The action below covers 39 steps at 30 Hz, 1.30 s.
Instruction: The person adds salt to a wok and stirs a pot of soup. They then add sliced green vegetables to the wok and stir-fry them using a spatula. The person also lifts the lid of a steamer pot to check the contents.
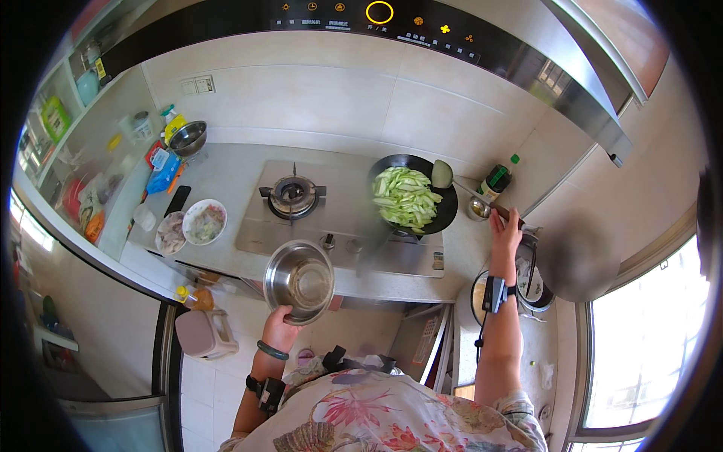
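Note:
My left hand [282,325] grips the rim of a stainless steel bowl [299,282], which looks empty, in front of the counter edge. On the right burner a black wok [449,212] holds sliced green vegetables [405,198]. My right hand [505,226] is at the dark handle of a ladle or spatula [442,174], whose head lies over the wok's right side. Near that handle stand a small metal cup [478,209] with yellowish contents and a dark bottle with a green cap [498,179].
The left burner [292,195] is bare. Farther left are a white bowl of chopped food [204,222], a bowl of pale food [170,233], a black phone-like object [178,200] and a metal bowl [188,138]. A pot [480,294] stands at right; a range hood [226,25] hangs above.

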Tool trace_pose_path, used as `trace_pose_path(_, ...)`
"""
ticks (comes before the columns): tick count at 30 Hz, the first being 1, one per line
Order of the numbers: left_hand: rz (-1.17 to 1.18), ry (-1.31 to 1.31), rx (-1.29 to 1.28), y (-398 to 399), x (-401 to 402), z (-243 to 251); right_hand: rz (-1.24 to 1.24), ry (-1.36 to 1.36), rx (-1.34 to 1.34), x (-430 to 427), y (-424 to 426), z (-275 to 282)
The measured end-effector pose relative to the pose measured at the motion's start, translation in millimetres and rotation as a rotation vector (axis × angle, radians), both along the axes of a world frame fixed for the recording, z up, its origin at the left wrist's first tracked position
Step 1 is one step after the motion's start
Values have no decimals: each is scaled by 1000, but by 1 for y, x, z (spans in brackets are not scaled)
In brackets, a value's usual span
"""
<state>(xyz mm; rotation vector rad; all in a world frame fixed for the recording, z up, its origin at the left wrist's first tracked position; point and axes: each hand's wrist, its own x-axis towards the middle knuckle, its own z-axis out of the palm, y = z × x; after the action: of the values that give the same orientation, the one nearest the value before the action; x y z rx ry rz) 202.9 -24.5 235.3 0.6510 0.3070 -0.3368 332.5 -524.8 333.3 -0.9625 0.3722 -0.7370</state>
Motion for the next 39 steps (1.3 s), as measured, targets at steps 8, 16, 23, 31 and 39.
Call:
trace_pose_path(8, 59, 53, 22, 14, -9, -9, 373, 121, -130, 19, 40, 7)
trace_pose_path(16, 34, 78, 14, 19, -10, -16, 497, 246, -844, -80, 86, 68)
trace_pose_path(23, -85, 38, -4, 8, 3, -26, 410, 255, -621, -136, 93, 91)
trace_pose_path(31, -147, 8, -291, -58, 41, -38, 481, 203, -673, -160, 86, 83)
trace_pose_path(39, -108, -10, -271, -118, 70, -52, 539, 218, -658, -151, 77, 57)
